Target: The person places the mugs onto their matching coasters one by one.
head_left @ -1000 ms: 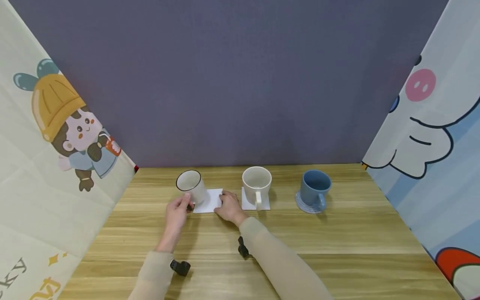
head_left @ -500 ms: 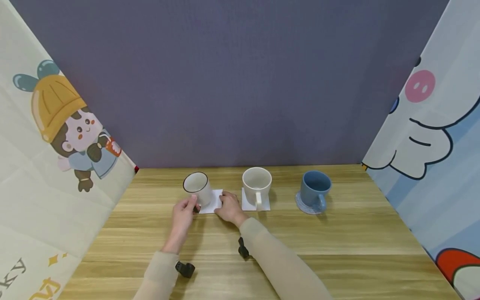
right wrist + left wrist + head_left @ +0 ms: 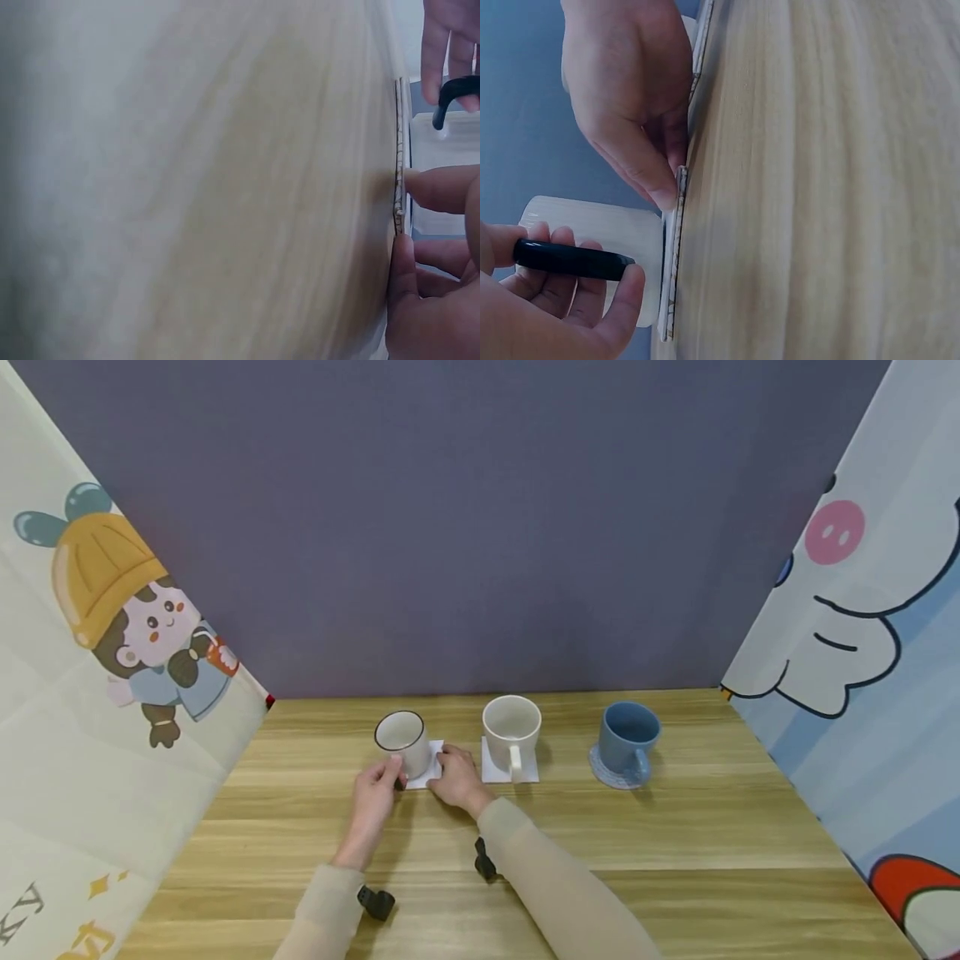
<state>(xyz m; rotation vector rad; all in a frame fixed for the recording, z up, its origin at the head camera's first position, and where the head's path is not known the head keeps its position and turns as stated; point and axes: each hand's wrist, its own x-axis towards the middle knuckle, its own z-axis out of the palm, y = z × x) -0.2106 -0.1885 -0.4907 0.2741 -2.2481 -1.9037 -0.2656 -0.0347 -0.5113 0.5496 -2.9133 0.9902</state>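
Observation:
A white mug (image 3: 403,742) with a dark rim stands upright over a white square coaster (image 3: 435,760). My left hand (image 3: 375,793) grips the mug by its black handle (image 3: 574,259), fingers curled round it. In the left wrist view the mug's base is at the coaster's top face; whether they fully touch is hard to tell. At the coaster's right edge, my right hand (image 3: 459,779) holds it between thumb and fingers. The right wrist view shows the thumb on the thin coaster (image 3: 400,142) and a finger at its corner.
To the right, a cream mug (image 3: 512,727) sits on another white square coaster (image 3: 529,772). Farther right is a blue mug (image 3: 626,739) on a round pale blue coaster (image 3: 600,768). A dark panel (image 3: 480,527) rises behind the wooden table (image 3: 675,877).
My left hand has moved the dark-rimmed mug rightward, from the coaster's left side to over it, covering more of it. My right hand has stayed at the coaster's edge.

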